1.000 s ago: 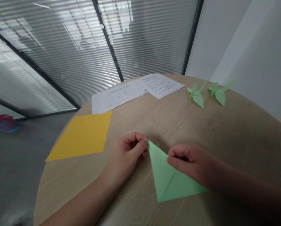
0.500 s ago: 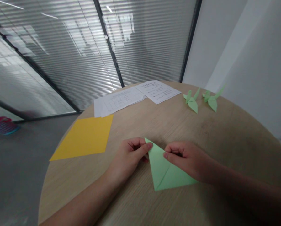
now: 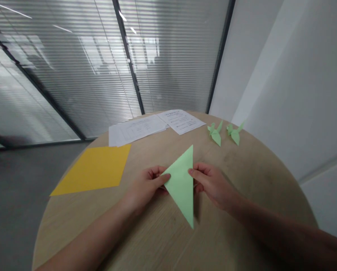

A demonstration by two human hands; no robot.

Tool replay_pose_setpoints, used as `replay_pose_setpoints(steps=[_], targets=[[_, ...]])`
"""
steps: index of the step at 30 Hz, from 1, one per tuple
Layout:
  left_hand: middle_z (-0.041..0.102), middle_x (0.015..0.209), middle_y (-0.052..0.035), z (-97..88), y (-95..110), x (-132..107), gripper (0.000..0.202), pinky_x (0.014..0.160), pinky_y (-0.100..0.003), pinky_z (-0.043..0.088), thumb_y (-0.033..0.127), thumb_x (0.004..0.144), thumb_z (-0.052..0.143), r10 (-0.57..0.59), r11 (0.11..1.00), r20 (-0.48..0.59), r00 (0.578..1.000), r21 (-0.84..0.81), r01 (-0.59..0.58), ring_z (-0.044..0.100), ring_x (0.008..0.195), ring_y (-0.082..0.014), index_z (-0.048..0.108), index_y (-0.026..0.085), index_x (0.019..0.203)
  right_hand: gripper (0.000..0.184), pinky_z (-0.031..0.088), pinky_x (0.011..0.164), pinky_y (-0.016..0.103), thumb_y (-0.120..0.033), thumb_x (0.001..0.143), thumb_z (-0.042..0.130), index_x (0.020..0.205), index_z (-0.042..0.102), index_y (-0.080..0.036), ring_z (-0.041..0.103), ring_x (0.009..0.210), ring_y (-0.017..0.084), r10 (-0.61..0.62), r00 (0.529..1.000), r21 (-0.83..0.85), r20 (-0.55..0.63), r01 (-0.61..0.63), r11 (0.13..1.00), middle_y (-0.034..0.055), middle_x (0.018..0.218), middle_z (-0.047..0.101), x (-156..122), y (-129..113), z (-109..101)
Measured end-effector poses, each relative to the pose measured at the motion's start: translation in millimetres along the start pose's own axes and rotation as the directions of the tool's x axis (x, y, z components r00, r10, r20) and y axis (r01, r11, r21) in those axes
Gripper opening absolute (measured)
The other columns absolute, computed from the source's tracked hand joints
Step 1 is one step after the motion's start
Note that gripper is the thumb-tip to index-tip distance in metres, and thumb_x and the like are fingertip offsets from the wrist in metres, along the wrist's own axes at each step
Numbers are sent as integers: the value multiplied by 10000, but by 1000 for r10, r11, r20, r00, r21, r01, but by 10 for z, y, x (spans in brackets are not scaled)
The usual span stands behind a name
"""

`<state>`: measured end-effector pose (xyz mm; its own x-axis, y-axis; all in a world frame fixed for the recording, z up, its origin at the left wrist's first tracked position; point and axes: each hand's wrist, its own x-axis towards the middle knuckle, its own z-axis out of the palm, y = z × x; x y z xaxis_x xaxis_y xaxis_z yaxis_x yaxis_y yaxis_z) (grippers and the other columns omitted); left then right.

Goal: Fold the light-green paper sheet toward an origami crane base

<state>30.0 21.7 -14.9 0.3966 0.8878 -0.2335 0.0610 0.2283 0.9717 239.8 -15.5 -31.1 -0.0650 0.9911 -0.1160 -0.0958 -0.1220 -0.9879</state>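
A light green folded paper triangle point(image 3: 182, 182) is held just above the table, its long straight edge on the right and a corner pointing left. My left hand point(image 3: 147, 186) pinches that left corner, thumb on top and fingers beneath. Halfway along the long edge, my right hand point(image 3: 213, 184) grips the paper between thumb and fingers. The fingers behind the paper are partly hidden.
On the round wooden table point(image 3: 157, 244), a yellow paper sheet point(image 3: 95, 169) lies at the left. Printed white sheets point(image 3: 137, 129) lie at the back. Two green origami birds point(image 3: 215, 134) stand at the back right. Blinds and a white wall are behind.
The green paper has been turned, so its long edge now runs upright on the right. My right hand has shifted to the middle of that edge. The view has tilted slightly.
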Motion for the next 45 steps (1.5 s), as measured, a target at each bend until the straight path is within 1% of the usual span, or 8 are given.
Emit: replay_pose_setpoints(steps=[8,13,17,20,25,30,34,45], targets=[[691,795,-4,-98,-38,86,407,637,-247,468,382,737,816,64,997,-77,995,-35,-67,629,675,-133,658,158,1038,460,606,600,260,-501,708,862,929,673,-144,693,713,158,89,974,94,208,-110,989,54,828,715,8,-12,-3],[636,772,20,-295,36,116,579,598,-266,429,393,775,764,78,959,125,989,262,-108,603,667,-157,569,180,1277,589,629,689,345,-480,878,732,1368,526,-227,711,847,193,209,964,80,164,-224,971,95,1112,704,103,-110,-213],[543,702,53,-308,76,72,548,587,-273,389,346,827,684,84,795,276,957,561,-232,532,625,-150,579,188,1341,516,545,666,282,-420,923,662,1386,560,-216,676,887,188,-34,997,-241,-64,18,970,101,1131,699,210,-187,-428],[548,700,53,-219,84,40,542,623,-280,401,299,860,636,125,652,321,939,687,-321,539,635,-152,569,201,1389,308,519,711,304,-349,857,727,1120,735,-188,655,812,186,-170,952,-502,255,280,818,64,939,719,204,-183,-486],[681,825,-11,-96,34,75,538,698,-309,468,256,881,629,209,472,327,922,792,-388,630,733,-187,571,186,1411,190,460,703,299,-219,889,702,1056,782,-177,618,752,161,-178,739,-581,650,634,511,53,901,702,107,-142,-440],[691,1215,-135,1,-19,69,484,955,-409,522,192,885,670,377,198,349,858,875,-443,650,1099,-277,619,142,1364,214,459,734,297,-167,879,741,1090,772,-159,613,761,159,-139,751,-658,645,639,398,43,894,680,104,-127,-431],[713,1190,-130,142,-3,-135,265,956,-473,546,207,942,640,397,44,334,855,923,-381,632,1123,-322,720,157,1189,231,476,760,306,-174,876,748,1105,776,-159,648,817,181,-129,755,-672,643,637,378,63,942,705,107,-142,-435],[734,1154,-145,197,-119,-230,223,968,-502,558,255,945,637,335,103,401,853,884,-457,672,1090,-325,719,165,1131,269,506,823,345,-195,872,728,1137,777,-188,677,897,212,-123,719,-648,684,677,349,76,981,729,124,-122,-474]])
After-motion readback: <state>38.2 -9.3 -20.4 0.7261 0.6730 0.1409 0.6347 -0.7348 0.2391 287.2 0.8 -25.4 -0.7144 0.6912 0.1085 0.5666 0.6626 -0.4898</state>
